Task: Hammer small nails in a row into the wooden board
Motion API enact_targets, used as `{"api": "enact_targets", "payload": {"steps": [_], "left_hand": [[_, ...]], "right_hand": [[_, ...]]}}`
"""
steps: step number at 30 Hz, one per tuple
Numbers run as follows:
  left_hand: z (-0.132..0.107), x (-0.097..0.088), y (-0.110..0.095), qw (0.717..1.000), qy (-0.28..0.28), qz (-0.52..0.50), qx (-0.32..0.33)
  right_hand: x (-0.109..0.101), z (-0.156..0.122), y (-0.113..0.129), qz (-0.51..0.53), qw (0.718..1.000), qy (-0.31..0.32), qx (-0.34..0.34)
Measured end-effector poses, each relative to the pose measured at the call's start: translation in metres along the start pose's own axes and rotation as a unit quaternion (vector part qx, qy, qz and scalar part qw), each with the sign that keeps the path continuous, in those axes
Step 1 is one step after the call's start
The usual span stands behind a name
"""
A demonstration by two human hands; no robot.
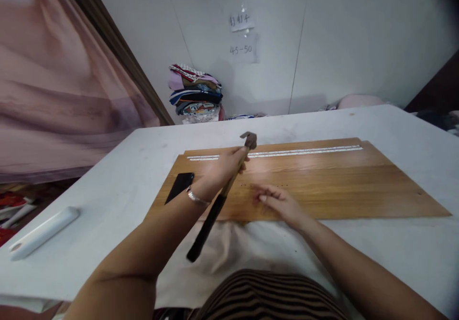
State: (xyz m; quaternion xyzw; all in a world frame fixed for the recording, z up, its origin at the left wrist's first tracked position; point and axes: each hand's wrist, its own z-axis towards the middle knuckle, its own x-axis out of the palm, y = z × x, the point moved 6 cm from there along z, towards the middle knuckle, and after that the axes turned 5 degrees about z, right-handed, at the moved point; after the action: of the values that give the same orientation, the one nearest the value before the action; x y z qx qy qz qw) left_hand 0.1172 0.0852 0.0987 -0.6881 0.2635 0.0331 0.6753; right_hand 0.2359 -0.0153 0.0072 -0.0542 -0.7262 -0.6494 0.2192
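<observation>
My left hand [229, 165] is closed round the upper handle of a claw hammer [215, 210], just below its metal head. The hammer is tilted, with its head away from me and its black grip end towards my body. Under both hands lies a wood-grain board [333, 181]. Low over its near part is my right hand [281, 203], fingers loosely bent and apart, the tips blurred; I see nothing held in it. By those fingers runs a row of small dark dots [283, 185]; whether they are nails or holes I cannot tell.
Two white strips [304, 152] lie along the board's far side. A black phone [180, 186] rests on its left end. On the white table [118, 176], a long white object [45, 232] lies at left. Folded clothes [196, 93] are stacked against the wall behind.
</observation>
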Motion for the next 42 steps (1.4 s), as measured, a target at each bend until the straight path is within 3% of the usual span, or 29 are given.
{"api": "enact_targets", "payload": {"steps": [5, 8, 12, 15, 19, 22, 24, 26, 29, 32, 37, 42], "left_hand": [[0.032, 0.021, -0.039, 0.966, -0.062, -0.250, 0.013], [0.040, 0.039, -0.052, 0.939, -0.062, -0.339, 0.009], [0.039, 0.060, -0.056, 0.924, -0.040, -0.381, 0.002], [0.035, 0.064, -0.051, 0.938, -0.039, -0.344, 0.018], [0.028, 0.048, -0.035, 0.979, -0.006, -0.196, 0.058], [0.018, 0.025, -0.004, 0.992, 0.050, -0.116, 0.017], [0.010, 0.000, 0.021, 0.999, 0.028, -0.041, 0.003], [0.002, -0.028, 0.049, 0.999, -0.031, 0.017, -0.017], [-0.013, -0.063, 0.090, 0.987, -0.126, 0.079, -0.053], [-0.031, -0.085, 0.119, 0.967, -0.199, 0.140, -0.076], [-0.053, -0.091, 0.137, 0.929, -0.278, 0.234, -0.073], [-0.047, -0.073, 0.133, 0.916, -0.251, 0.309, -0.050]], "right_hand": [[-0.010, 0.023, 0.049, 0.048, 0.997, -0.032, -0.044], [-0.017, 0.028, 0.070, 0.040, 0.994, -0.070, -0.076], [-0.014, 0.028, 0.087, -0.010, 0.994, -0.043, -0.096], [-0.013, 0.026, 0.091, -0.050, 0.993, -0.027, -0.108], [-0.019, 0.018, 0.084, -0.071, 0.994, -0.005, -0.081], [-0.027, 0.005, 0.080, -0.036, 0.999, 0.005, -0.029], [-0.031, -0.004, 0.077, -0.027, 0.999, 0.016, 0.016], [-0.033, -0.011, 0.072, -0.015, 0.998, 0.026, 0.049], [-0.037, -0.017, 0.056, 0.010, 0.997, 0.026, 0.075], [-0.041, -0.020, 0.031, -0.004, 0.994, 0.024, 0.102], [-0.043, -0.024, 0.008, -0.033, 0.990, 0.052, 0.123], [-0.041, -0.030, 0.010, -0.089, 0.985, 0.077, 0.127]]}}
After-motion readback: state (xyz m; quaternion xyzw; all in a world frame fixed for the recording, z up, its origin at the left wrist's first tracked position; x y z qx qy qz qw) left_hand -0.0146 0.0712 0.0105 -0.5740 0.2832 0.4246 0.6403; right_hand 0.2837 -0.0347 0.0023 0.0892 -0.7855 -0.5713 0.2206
